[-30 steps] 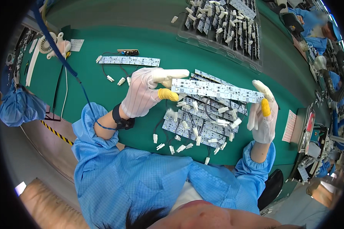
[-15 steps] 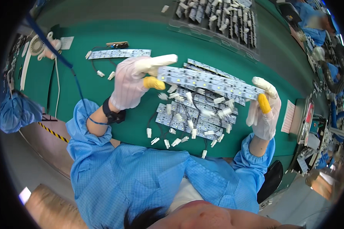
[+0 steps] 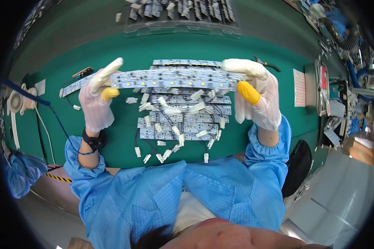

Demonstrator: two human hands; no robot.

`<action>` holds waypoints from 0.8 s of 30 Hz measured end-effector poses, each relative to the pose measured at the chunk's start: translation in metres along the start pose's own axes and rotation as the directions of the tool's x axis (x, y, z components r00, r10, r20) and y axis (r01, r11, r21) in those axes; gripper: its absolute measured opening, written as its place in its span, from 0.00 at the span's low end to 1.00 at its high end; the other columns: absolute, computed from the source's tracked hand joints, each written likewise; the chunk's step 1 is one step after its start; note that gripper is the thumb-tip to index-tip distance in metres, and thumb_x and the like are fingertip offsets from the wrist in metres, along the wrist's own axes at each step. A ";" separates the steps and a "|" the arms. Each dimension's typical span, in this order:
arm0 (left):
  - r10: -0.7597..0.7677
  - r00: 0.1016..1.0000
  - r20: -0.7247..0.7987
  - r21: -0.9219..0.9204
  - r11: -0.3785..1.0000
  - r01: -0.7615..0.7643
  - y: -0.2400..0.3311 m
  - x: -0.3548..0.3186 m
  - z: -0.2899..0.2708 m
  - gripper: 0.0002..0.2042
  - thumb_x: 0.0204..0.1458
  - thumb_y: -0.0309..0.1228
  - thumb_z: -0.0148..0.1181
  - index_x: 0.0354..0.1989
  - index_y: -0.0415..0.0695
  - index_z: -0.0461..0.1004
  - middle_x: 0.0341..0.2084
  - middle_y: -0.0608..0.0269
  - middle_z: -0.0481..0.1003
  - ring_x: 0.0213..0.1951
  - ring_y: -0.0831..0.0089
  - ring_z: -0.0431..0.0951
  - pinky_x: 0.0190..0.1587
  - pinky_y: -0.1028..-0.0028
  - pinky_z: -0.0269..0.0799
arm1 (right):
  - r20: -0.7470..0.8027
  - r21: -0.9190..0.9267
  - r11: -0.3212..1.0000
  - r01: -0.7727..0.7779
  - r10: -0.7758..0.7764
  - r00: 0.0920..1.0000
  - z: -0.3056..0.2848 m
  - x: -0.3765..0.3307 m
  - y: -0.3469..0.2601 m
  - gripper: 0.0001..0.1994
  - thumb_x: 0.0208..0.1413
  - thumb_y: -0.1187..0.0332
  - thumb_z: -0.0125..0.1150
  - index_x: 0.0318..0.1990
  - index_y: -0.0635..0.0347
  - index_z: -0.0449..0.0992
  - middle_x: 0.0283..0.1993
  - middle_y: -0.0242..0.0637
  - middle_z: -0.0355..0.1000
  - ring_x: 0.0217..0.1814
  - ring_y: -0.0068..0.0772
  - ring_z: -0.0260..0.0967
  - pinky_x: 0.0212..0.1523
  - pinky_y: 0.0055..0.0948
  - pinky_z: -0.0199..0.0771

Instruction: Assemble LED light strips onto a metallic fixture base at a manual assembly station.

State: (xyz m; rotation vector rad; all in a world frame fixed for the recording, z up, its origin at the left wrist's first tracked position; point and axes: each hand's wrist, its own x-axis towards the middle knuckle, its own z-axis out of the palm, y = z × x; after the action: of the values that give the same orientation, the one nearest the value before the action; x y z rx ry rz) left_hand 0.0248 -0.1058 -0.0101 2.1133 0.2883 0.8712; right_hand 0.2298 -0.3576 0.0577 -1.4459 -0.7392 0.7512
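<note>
A long white LED strip board (image 3: pixel 176 79), with yellowish LEDs along its lower edge, is held up level between my two hands. My left hand (image 3: pixel 97 101), in a pale glove with a yellow thumb cover, closes on its left end. At the right end, my right hand (image 3: pixel 259 95), gloved alike, pinches it with yellow thumb and white-covered fingers. Beneath and behind lies a pile of similar LED boards (image 3: pixel 191 117) in overlapping rows. Their dark wires and white connectors (image 3: pixel 167 154) spread toward me. The held board hides part of the pile.
A clear plastic tray (image 3: pixel 183 29) filled with upright boards stands at the far side. Another LED board (image 3: pixel 75 86) lies left, beyond my left hand. Pliers (image 3: pixel 266 64) lie far right, near a pink sheet (image 3: pixel 299 88). A small fan (image 3: pixel 18 100) stands at the left; a blue cord (image 3: pixel 58 118) hangs there.
The view has turned and shifted, so the scene sits differently in the picture. The held board, slanting down to the right before, now looks level. Both hands keep hold of its ends.
</note>
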 end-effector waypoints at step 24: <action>0.053 0.997 -0.061 -0.099 0.993 -0.059 0.010 -0.013 -0.006 0.23 0.43 0.46 0.65 0.40 0.38 0.78 0.33 0.55 0.78 0.30 0.68 0.75 0.35 0.75 0.69 | 0.041 -0.082 0.989 0.126 -0.123 0.992 -0.001 0.022 0.018 0.27 0.53 0.56 0.55 0.52 0.73 0.68 0.31 0.34 0.72 0.16 0.12 0.61 0.19 0.11 0.55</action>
State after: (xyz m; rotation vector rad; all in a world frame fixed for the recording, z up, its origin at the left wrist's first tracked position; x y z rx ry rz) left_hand 0.0108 -0.1147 -0.0062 2.0134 0.2112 0.9615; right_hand 0.2434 -0.3403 0.0399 -1.4506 -0.8900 0.6571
